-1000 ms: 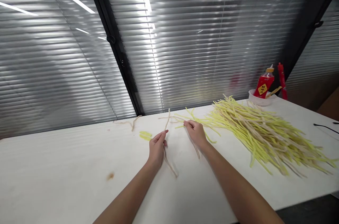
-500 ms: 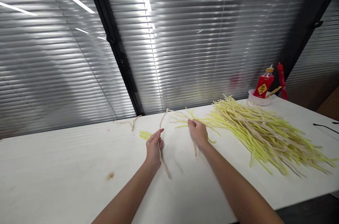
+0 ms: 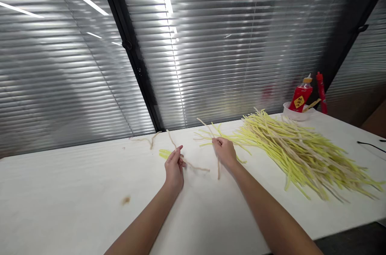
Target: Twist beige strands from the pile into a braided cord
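Note:
My left hand pinches a beige fuzzy strand; one end points up and back, the other reaches right over the table. A second beige strand is pinched in my right hand, with one end rising toward the blinds and the other hanging down. The two hands are apart. Short yellow pieces lie just behind my left hand, and a bent beige strand rests farther back on the left. Right of my right hand spreads a large pile of yellow and beige strands.
The white table has a brown stain left of my hands. At the back right, a white bowl holds a red bottle, beside a red tube. Black cables lie at the right edge. Blinds stand behind.
The strand in my left hand has turned, its top end swinging left and its lower end swinging right. The top of my right hand's strand now stands raised; that hand has shifted slightly left.

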A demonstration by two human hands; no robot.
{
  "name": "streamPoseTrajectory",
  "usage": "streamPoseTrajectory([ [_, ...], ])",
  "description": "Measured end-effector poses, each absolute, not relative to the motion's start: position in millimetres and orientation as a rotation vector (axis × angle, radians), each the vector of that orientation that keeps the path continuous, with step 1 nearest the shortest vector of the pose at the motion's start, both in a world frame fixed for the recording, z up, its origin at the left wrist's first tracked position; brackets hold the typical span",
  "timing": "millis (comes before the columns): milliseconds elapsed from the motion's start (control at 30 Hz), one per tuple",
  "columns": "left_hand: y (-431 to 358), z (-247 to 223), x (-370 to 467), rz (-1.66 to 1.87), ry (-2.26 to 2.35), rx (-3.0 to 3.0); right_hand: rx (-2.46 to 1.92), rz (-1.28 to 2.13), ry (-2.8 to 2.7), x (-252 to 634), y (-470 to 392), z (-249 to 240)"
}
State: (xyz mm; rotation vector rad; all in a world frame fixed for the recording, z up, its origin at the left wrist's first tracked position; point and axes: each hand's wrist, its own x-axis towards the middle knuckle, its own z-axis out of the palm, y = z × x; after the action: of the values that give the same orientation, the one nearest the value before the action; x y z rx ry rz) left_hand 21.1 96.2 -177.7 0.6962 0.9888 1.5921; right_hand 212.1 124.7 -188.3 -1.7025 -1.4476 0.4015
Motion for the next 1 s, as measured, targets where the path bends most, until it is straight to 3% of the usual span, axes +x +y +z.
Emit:
streamPoseTrajectory([
  [200, 95, -176, 21, 1.566, 0.971, 0.723, -1.739, 0.284, -1.637, 206, 121, -183],
  [333, 95, -177, 23, 1.551, 0.986, 0.732, -1.515, 0.281, -1.734, 203, 117, -182],
  [633, 92, -179, 27, 1.469, 1.028, 0.902, -0.942, 1.141, -1.488, 181, 114, -183],
  [1000, 97, -180, 25, 1.586, 0.946, 0.747, -0.845, 1.327, -1.086, 189, 124, -185],
])
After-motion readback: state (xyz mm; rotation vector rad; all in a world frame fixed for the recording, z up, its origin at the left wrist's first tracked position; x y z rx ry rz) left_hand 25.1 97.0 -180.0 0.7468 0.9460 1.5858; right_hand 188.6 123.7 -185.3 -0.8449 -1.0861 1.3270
